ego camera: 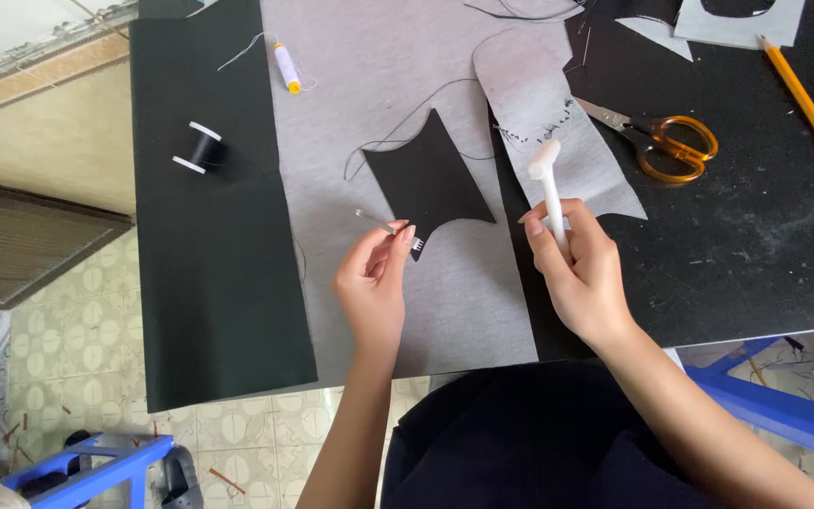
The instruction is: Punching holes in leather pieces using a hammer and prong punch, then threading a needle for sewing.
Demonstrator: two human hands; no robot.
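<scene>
A black thread spool lay on the black fabric at the left, and a yellow-ended bobbin rested farther back on the grey fabric. The left hand pinched a small metal pronged tool between thumb and fingertips, its teeth touching the lower edge of the black cut-out piece. Just beside it, the right hand was closed around a white plastic mallet, held upright. Orange-handled scissors and a yellow pencil lay well apart to the right.

Home sewing corner: fabric-covered table, thread spools, scissors, tiled floor.
</scene>
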